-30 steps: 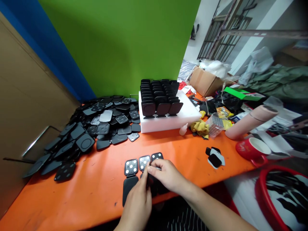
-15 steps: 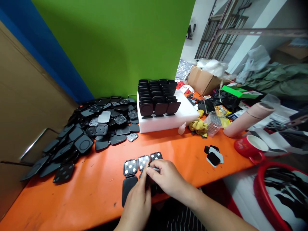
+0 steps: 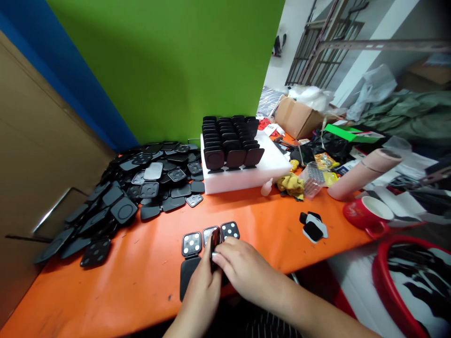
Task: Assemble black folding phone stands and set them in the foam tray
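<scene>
Both hands (image 3: 225, 267) pinching black part (image 3: 214, 244), apparently upright, orange table (image 3: 141, 263)

The scene is brightly and evenly lit, with soft daylight that seems to come from the right, where pale walls look nearly washed out. The orange table (image 3: 148, 263) shows a mild sheen near the white foam block (image 3: 246, 176) and soft shadows under the pile of black plastic plates (image 3: 134, 188). The green backdrop (image 3: 169, 65) darkens at its lower left, where a broad dim patch falls. Wide-angle distortion bends straight lines at the edges, slanting the brown panel (image 3: 31, 155) and the window bars. The left hand (image 3: 202, 291) and right hand (image 3: 246, 270) are slightly soft. Things at the far right edge smear and stretch.
</scene>
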Demonstrator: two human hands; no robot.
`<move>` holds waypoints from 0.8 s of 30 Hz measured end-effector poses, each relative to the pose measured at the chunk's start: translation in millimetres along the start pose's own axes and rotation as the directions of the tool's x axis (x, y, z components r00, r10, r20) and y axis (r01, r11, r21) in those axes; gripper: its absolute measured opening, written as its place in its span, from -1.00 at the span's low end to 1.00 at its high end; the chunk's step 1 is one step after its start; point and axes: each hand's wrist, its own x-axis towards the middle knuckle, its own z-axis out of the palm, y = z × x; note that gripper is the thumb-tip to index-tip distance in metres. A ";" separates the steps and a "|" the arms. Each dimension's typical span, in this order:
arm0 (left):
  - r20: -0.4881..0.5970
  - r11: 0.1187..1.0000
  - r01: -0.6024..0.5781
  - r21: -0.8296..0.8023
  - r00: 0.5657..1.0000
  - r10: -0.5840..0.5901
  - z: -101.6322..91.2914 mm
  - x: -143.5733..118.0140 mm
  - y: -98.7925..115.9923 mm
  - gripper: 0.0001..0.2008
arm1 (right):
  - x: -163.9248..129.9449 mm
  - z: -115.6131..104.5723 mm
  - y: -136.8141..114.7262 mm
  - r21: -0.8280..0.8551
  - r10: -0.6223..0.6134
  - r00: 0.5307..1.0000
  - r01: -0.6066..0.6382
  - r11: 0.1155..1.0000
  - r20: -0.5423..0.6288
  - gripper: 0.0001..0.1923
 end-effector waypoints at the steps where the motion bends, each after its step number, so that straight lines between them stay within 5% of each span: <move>1: -0.005 0.998 -0.027 0.053 1.000 0.027 0.2 -0.4 -0.6 -0.41 | -0.9 0.4 -1.3 -0.023 0.005 1.000 -0.005 1.000 0.004 -0.75; 10: 0.046 0.985 -0.119 0.126 0.992 0.114 0.3 -9.5 -1.7 -0.44 | -4.5 11.2 5.4 0.044 0.072 0.997 -0.071 0.997 -0.019 -0.82; 15: 0.061 0.994 -0.107 -0.002 0.992 0.107 0.2 -9.8 -1.1 -0.48 | -2.5 19.0 5.7 0.213 0.091 0.993 -0.073 0.974 -0.076 -0.78; 17: -0.005 0.990 -0.069 -0.122 0.998 0.069 -1.9 -7.3 0.1 -0.49 | -0.4 16.6 6.6 0.433 0.091 0.995 -0.063 0.899 -0.044 -0.77; 20: -0.027 0.957 0.035 -0.288 0.999 -0.044 -8.0 -2.2 3.3 -0.53 | 2.9 11.0 10.8 0.758 0.195 0.979 -0.167 0.631 0.053 -0.67; 22: 0.001 0.951 0.061 -0.303 0.998 -0.064 -12.5 0.1 5.9 -0.53 | 3.6 9.1 13.6 0.841 0.262 0.955 -0.253 0.479 0.138 -0.67; 24: -0.008 0.975 0.019 -0.223 1.000 -0.022 -15.8 0.4 8.1 -0.54 | 3.0 9.2 15.2 0.852 0.242 0.946 -0.304 0.426 0.216 -0.69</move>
